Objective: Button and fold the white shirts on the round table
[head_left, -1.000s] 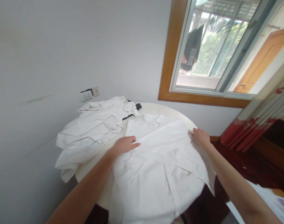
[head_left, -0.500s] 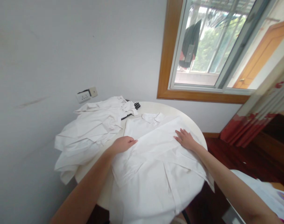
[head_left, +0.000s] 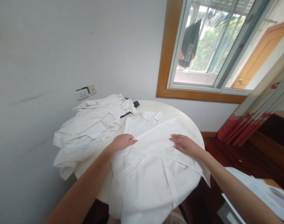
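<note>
A white collared shirt [head_left: 153, 165] lies spread over a round cream table [head_left: 193, 127], its collar at the far side and its lower part hanging over the near edge. One side is folded across the middle. My left hand [head_left: 122, 142] rests on the shirt's left part, fingers stretched flat along the fold. My right hand [head_left: 185, 144] lies flat on the folded panel, fingers spread and pointing left. Neither hand holds anything.
A heap of white garments [head_left: 88, 127] covers the table's left side, with a black-and-white striped piece [head_left: 135, 104] behind it. A wall socket [head_left: 82, 93] sits on the grey wall. A wood-framed window [head_left: 202, 53] is at right, red curtain [head_left: 244, 124] below it.
My right hand has slid leftward across the folded panel from the shirt's right edge toward the middle. My left hand has stayed in place.
</note>
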`<state>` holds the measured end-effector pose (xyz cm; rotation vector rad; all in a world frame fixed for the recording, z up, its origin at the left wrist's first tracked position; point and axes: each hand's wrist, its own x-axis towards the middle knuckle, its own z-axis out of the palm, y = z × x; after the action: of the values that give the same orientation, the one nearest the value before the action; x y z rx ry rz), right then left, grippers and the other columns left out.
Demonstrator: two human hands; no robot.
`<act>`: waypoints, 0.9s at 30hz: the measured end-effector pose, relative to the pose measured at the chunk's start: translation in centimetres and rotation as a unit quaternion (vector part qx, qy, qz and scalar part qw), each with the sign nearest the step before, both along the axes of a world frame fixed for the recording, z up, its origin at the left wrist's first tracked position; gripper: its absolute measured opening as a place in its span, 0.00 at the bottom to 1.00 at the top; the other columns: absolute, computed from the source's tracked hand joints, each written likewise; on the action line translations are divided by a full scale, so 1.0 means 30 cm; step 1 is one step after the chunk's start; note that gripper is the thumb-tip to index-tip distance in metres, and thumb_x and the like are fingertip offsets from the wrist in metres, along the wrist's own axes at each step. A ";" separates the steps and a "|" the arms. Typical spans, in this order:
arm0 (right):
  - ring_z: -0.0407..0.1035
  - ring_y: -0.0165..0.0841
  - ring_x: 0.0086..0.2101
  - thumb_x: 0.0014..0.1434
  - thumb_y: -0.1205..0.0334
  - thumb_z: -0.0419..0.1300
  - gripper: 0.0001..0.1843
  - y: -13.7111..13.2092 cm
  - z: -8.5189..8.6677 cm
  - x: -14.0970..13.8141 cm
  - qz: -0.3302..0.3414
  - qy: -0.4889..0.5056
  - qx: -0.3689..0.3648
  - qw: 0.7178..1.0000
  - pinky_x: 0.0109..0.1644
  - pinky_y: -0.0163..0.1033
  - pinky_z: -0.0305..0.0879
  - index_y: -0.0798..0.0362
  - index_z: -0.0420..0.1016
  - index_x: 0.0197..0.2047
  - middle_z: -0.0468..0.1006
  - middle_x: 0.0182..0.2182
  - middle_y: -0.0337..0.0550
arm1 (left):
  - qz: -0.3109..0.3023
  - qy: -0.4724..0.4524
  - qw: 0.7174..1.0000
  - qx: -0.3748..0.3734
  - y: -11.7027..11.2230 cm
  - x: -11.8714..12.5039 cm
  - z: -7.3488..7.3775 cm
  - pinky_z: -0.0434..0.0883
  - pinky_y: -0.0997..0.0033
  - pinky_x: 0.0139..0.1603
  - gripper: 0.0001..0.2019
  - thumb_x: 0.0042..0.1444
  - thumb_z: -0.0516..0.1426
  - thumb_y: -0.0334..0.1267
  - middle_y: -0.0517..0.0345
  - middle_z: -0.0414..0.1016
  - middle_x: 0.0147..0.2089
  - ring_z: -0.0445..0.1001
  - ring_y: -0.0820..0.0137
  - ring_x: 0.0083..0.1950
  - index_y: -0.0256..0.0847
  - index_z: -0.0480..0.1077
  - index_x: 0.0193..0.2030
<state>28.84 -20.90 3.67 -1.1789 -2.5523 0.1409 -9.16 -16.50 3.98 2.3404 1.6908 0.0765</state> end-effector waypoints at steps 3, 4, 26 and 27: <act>0.62 0.34 0.58 0.61 0.68 0.51 0.24 0.005 -0.012 -0.057 0.012 0.002 0.023 1.000 0.63 0.46 0.57 0.46 0.67 0.60 0.67 0.59 0.43 | -0.002 0.003 1.000 0.004 0.003 -0.005 -0.003 0.64 0.69 0.42 0.26 0.56 0.47 0.60 0.51 0.77 0.46 0.73 0.61 0.47 0.43 0.75 0.40; 0.62 0.34 0.58 0.61 0.70 0.50 0.24 0.009 -0.017 -0.070 0.020 0.003 0.023 1.000 0.63 0.45 0.58 0.47 0.68 0.59 0.67 0.59 0.43 | -0.005 0.001 1.000 0.005 0.003 -0.007 -0.002 0.64 0.69 0.42 0.26 0.55 0.47 0.61 0.51 0.77 0.46 0.73 0.61 0.48 0.43 0.75 0.40; 0.59 0.37 0.59 0.59 0.69 0.49 0.24 0.100 -0.069 0.154 -0.120 -0.063 0.040 0.990 0.64 0.51 0.54 0.53 0.67 0.59 0.65 0.61 0.49 | -0.048 -0.053 0.992 -0.101 -0.042 0.008 0.088 0.53 0.72 0.28 0.23 0.49 0.51 0.60 0.62 0.67 0.24 0.65 0.71 0.28 0.40 0.67 0.23; 0.60 0.36 0.59 0.59 0.71 0.48 0.25 0.120 -0.079 0.180 -0.132 -0.075 0.039 0.988 0.64 0.49 0.54 0.55 0.68 0.59 0.65 0.60 0.50 | -0.048 -0.047 0.993 -0.098 -0.044 0.009 0.089 0.53 0.72 0.28 0.22 0.49 0.51 0.59 0.62 0.66 0.23 0.64 0.71 0.28 0.40 0.67 0.22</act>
<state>34.23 -17.29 1.30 -1.5333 -2.4700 -0.1124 -8.88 -17.82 6.65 2.2317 1.4690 0.0036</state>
